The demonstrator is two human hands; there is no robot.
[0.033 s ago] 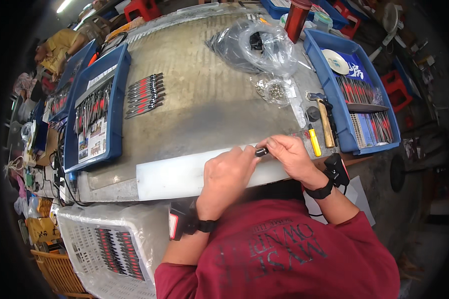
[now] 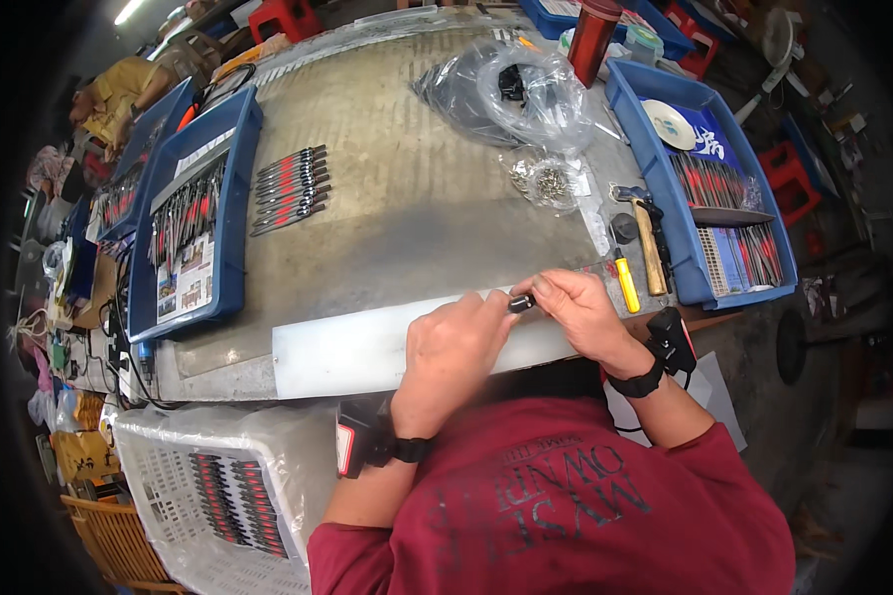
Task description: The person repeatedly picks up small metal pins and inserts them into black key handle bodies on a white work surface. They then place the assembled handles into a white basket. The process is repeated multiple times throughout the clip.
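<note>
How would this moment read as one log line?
left fingers: on small dark part | right fingers: on same part | underneath: white sheet | right side: yellow-handled tool, hammer

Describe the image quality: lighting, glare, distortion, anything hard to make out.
Head view: edges of the table bow and the picture's rim falls to black; a ceiling lamp burns out white; glare streaks the clear plastic bag; the dark piece between left hand and right hand is too small for detail.

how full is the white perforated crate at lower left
Partly filled: two rows of red-and-black pieces lie in the white perforated crate, with uncovered space around them; any layers beneath are hidden.
</note>
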